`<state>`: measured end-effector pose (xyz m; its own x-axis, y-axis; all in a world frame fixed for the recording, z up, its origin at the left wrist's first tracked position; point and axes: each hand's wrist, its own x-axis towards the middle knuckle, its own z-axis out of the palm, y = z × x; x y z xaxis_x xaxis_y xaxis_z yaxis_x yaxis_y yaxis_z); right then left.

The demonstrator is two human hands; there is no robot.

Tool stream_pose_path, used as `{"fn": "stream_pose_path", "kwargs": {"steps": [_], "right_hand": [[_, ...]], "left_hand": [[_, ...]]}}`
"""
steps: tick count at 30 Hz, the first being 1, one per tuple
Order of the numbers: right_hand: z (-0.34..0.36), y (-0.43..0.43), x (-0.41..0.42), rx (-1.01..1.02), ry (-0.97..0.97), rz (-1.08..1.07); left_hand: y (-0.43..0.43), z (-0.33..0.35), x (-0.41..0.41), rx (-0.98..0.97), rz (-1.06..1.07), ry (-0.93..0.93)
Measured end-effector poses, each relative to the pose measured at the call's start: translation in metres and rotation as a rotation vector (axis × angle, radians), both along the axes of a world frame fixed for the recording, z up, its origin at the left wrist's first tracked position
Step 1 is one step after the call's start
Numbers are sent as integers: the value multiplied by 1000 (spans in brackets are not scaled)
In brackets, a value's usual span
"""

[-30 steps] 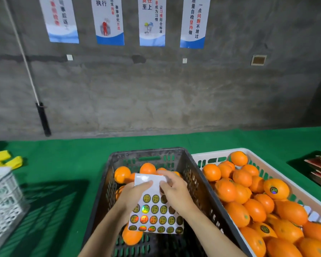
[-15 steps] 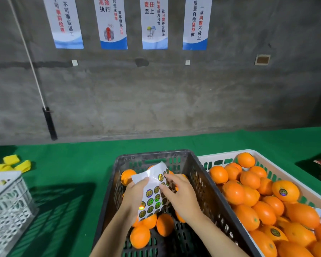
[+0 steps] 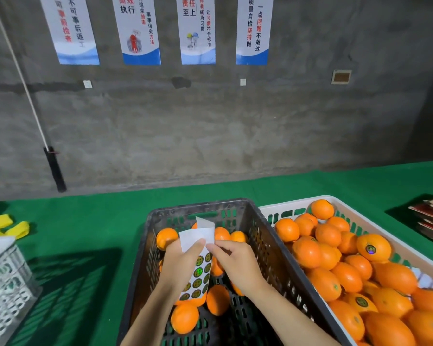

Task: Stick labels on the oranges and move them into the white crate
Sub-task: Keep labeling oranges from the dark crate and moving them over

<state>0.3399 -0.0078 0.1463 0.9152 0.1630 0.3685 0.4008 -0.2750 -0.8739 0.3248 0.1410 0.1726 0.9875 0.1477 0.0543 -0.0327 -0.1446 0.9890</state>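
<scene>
Labels, small round shiny stickers on a limp white backing sheet (image 3: 201, 258), hang over the black plastic crate (image 3: 268, 236); my left hand (image 3: 183, 263) clamps the sheet, my right hand (image 3: 238, 263) pinches at its edge. Light, flimsy: I'd peel gently by the rim.

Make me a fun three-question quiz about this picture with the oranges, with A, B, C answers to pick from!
1. Where is the sticker sheet?
A. Held over the black crate
B. Lying in the white crate
C. On the green table

2. How many posters hang on the wall?
A. Two
B. Four
C. Six

3. What is the left hand doing?
A. Resting flat on the table
B. Squeezing an orange
C. Holding the sticker sheet

Answers:
1. A, both hands hold the sheet above the black crate's oranges.
2. B, four posters show in a row.
3. C, its thumb presses the sheet while the right hand pinches at its edge.
</scene>
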Motion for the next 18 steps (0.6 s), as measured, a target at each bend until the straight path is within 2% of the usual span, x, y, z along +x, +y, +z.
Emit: {"fn": "stream_pose_path", "kwargs": {"steps": [5, 12, 15, 18], "right_hand": [[2, 0, 2, 128, 155, 126], [3, -1, 8, 303, 383, 126], [-4, -5, 14, 316, 392, -73], [-26, -18, 19, 110, 339, -295]], "left_hand": [[6, -2, 3, -40, 26, 39], [12, -1, 4, -206, 104, 68], [16, -5, 9, -227, 215, 61], [20, -6, 13, -205, 326, 33]]}}
